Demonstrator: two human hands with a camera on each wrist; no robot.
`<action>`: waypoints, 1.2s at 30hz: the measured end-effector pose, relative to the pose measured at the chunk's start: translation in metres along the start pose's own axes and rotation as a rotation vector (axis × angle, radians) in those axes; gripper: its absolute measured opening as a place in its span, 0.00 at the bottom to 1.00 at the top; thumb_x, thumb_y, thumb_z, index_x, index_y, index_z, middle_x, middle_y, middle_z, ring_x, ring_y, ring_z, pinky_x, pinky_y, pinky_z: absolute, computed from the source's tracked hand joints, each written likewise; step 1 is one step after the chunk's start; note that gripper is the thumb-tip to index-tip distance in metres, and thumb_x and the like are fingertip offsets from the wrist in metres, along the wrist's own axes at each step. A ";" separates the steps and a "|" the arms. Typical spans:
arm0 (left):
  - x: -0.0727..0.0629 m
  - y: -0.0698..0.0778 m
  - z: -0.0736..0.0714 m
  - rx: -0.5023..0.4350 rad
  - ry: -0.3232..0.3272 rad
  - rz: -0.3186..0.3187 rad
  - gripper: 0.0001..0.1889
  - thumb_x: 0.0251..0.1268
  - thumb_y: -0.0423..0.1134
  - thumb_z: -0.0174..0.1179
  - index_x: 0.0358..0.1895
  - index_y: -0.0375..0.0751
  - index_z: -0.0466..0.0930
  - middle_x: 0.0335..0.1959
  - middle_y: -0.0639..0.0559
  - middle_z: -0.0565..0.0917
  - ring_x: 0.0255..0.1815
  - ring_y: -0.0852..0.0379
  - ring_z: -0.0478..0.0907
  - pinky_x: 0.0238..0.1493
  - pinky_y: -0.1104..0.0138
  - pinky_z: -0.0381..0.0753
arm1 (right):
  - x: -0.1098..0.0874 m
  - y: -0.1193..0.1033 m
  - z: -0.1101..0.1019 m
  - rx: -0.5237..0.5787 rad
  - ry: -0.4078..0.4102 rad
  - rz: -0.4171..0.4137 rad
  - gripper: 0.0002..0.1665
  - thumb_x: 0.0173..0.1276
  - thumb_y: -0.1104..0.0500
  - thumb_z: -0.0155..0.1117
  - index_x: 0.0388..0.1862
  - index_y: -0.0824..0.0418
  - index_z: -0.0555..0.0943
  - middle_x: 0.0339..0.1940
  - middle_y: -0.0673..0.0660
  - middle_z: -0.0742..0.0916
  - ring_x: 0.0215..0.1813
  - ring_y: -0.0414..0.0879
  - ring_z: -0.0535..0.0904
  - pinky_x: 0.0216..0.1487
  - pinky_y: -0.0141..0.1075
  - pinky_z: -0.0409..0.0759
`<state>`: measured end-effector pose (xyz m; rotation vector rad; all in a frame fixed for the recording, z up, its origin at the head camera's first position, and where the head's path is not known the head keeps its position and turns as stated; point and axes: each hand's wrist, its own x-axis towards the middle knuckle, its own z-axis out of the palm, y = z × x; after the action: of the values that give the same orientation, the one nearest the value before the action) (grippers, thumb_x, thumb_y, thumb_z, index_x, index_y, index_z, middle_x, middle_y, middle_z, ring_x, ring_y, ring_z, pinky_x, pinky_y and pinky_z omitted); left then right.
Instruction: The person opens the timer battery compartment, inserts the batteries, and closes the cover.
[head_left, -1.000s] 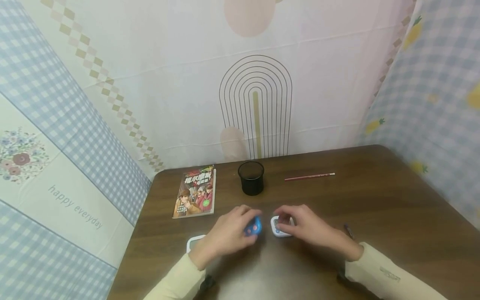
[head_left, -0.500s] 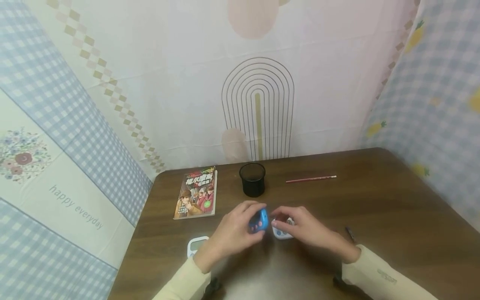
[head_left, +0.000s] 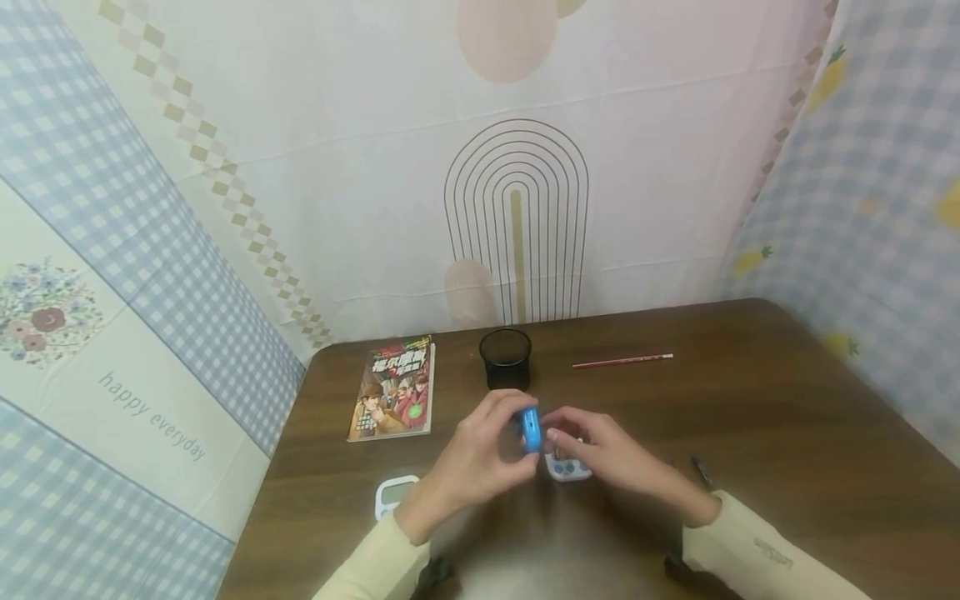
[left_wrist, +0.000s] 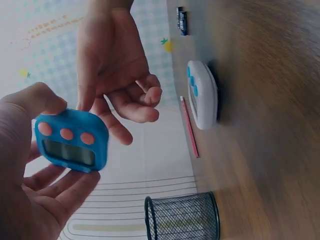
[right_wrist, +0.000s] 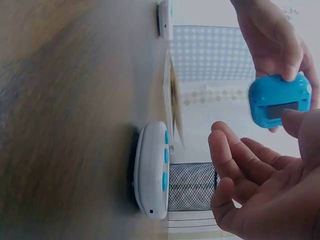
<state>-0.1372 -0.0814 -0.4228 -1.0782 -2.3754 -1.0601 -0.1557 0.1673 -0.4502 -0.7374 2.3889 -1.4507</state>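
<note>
My left hand pinches a blue digital timer between thumb and fingers, holding it on edge above the table. Its front, with salmon-coloured round buttons and a grey screen, shows in the left wrist view; in the right wrist view its blue back has a dark recessed panel. Close to its right is my right hand, fingers loosely bent, with nothing seen in its grasp. The right thumb overlaps the timer in the right wrist view. Below the right hand a white timer with blue buttons lies on the table, partly covered by the fingers.
Another white timer lies beside my left wrist. A comic-style book is at back left, with a black mesh pen cup right of it. A red pencil lies at back right. Something small and dark sits by the right forearm.
The left hand has lifted the blue timer slightly and turned it on edge, moving it right toward the right hand. The right hand stays nearly in place over the white timer.
</note>
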 end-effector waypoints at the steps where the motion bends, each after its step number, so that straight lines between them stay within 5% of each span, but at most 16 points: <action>1: 0.001 0.000 0.001 -0.007 0.018 0.022 0.34 0.55 0.35 0.78 0.67 0.43 0.75 0.65 0.49 0.78 0.63 0.53 0.82 0.66 0.65 0.83 | 0.000 0.000 0.000 0.026 -0.007 0.012 0.23 0.85 0.46 0.55 0.68 0.58 0.79 0.51 0.54 0.89 0.49 0.49 0.86 0.50 0.44 0.89; 7: 0.008 0.002 0.006 -0.060 0.097 0.121 0.34 0.52 0.32 0.79 0.64 0.39 0.75 0.61 0.47 0.79 0.58 0.53 0.83 0.62 0.68 0.86 | 0.001 0.002 -0.004 0.188 -0.055 0.065 0.26 0.87 0.47 0.52 0.70 0.64 0.76 0.49 0.61 0.89 0.49 0.55 0.87 0.53 0.49 0.87; 12: 0.011 0.004 0.008 -0.132 0.135 0.112 0.34 0.52 0.30 0.80 0.63 0.38 0.74 0.60 0.46 0.79 0.56 0.52 0.83 0.56 0.66 0.89 | 0.003 0.001 -0.006 0.283 -0.076 0.065 0.25 0.87 0.49 0.49 0.65 0.66 0.78 0.45 0.64 0.89 0.46 0.54 0.87 0.49 0.44 0.84; 18: 0.011 0.007 0.012 -0.190 0.180 0.083 0.35 0.54 0.29 0.80 0.66 0.39 0.74 0.61 0.43 0.80 0.56 0.50 0.84 0.55 0.63 0.90 | 0.002 -0.001 -0.005 0.481 -0.144 0.047 0.21 0.89 0.50 0.45 0.52 0.62 0.81 0.36 0.55 0.89 0.39 0.46 0.86 0.40 0.34 0.82; 22: 0.011 0.009 0.017 -0.277 0.195 0.016 0.35 0.57 0.28 0.79 0.68 0.39 0.74 0.65 0.43 0.80 0.60 0.47 0.85 0.56 0.63 0.89 | 0.000 -0.002 -0.005 0.593 -0.184 0.012 0.20 0.90 0.51 0.42 0.51 0.59 0.80 0.36 0.51 0.89 0.38 0.42 0.84 0.39 0.31 0.78; 28: 0.009 0.014 0.025 -0.416 0.188 -0.183 0.34 0.60 0.27 0.76 0.71 0.47 0.76 0.75 0.53 0.77 0.68 0.48 0.82 0.57 0.65 0.88 | -0.002 -0.002 -0.007 0.722 -0.201 0.036 0.16 0.90 0.53 0.43 0.56 0.60 0.76 0.38 0.49 0.89 0.37 0.40 0.82 0.39 0.29 0.78; 36: 0.008 0.019 0.034 -0.453 0.174 -0.306 0.36 0.63 0.26 0.73 0.74 0.50 0.75 0.76 0.53 0.76 0.69 0.49 0.81 0.57 0.66 0.87 | -0.004 -0.003 -0.006 0.726 -0.122 0.105 0.13 0.88 0.55 0.49 0.59 0.61 0.74 0.35 0.48 0.86 0.36 0.40 0.80 0.39 0.29 0.79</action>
<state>-0.1286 -0.0437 -0.4318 -0.7182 -2.2594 -1.7859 -0.1542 0.1730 -0.4454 -0.4802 1.5895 -1.9653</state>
